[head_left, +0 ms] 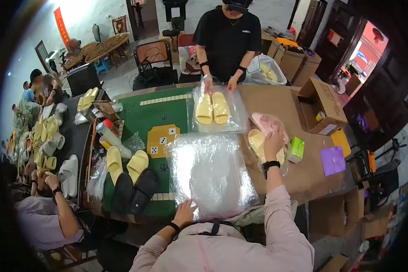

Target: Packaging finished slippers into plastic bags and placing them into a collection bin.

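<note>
On the near side of the table (272,102), right in front of me, a sheaf of clear plastic bags (208,170) lies flat. My left hand (185,213) rests on its near left corner, fingers loosely spread, gripping nothing that I can make out. My right hand (274,146) reaches out to the right, fingers on a pink slipper (264,121); its own back hides the grip, so I cannot tell how firmly it is closed. The pink slipper sits on the brown part of the table, up against a yellow pair (256,141) that lies under and beside my wrist.

That crowding is what worries me most: should I lift carelessly, a yellow slipper could catch and come along, or my forearm could sweep it aside. A green box (296,149) stands just to the right, close enough to be knocked by a wide swing. The bags look thin and slick, so with too little pressure from my left hand they might slide or fan out, and several could cling together. Opposite, a co-worker's hands (231,85) are at another yellow pair (213,109) on clear plastic close beyond my sheaf; if both of us spread out, the sheets might overlap and drag.
</note>
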A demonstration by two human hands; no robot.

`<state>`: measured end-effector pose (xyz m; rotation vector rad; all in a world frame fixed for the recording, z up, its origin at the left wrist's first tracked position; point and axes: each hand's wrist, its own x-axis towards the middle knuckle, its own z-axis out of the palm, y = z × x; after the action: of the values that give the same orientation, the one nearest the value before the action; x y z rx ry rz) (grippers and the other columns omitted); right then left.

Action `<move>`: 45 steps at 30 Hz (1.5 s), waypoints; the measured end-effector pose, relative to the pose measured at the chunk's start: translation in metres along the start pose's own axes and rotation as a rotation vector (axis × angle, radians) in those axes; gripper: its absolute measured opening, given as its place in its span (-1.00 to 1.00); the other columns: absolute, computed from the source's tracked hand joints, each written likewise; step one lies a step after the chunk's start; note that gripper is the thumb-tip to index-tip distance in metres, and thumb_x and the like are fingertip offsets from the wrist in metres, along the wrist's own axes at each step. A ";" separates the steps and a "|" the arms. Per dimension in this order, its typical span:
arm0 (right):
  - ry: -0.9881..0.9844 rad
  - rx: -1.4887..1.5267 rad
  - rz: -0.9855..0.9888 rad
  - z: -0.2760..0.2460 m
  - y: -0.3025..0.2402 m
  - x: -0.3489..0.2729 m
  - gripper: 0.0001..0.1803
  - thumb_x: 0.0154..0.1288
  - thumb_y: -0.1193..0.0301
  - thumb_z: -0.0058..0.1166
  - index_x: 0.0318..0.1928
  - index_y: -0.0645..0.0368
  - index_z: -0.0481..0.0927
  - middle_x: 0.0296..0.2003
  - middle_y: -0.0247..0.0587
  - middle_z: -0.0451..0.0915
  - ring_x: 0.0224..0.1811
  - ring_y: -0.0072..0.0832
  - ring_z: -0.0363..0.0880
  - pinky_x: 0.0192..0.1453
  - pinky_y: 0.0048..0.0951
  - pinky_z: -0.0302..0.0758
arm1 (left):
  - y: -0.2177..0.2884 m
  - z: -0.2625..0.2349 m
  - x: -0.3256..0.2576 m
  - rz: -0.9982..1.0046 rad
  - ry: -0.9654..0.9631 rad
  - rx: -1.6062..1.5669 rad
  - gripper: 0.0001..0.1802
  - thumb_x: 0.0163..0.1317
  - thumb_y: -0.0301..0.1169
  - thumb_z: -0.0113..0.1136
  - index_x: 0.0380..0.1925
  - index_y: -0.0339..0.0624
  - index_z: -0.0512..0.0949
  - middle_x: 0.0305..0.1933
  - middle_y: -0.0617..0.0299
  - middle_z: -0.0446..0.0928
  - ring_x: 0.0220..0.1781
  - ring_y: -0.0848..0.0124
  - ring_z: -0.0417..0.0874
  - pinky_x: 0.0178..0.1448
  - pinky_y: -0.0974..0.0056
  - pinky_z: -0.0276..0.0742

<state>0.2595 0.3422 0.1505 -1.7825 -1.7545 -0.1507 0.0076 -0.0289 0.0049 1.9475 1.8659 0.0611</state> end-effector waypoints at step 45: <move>-1.067 0.170 -0.932 0.083 -0.042 -0.302 -0.46 -0.04 0.24 0.09 0.01 0.14 0.41 -0.05 0.16 0.36 0.06 0.03 0.24 0.12 -0.09 0.23 | -0.213 -0.073 -0.096 -1.052 0.452 -0.107 0.15 -0.29 -0.48 0.25 0.31 -0.09 -0.25 0.37 -0.11 -0.21 0.40 -0.08 -0.22 0.36 -0.14 -0.25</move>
<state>0.1590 0.1195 -0.0500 -0.7527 -3.1029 0.6729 -0.2253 -0.1021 0.0237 0.7135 2.8666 0.2789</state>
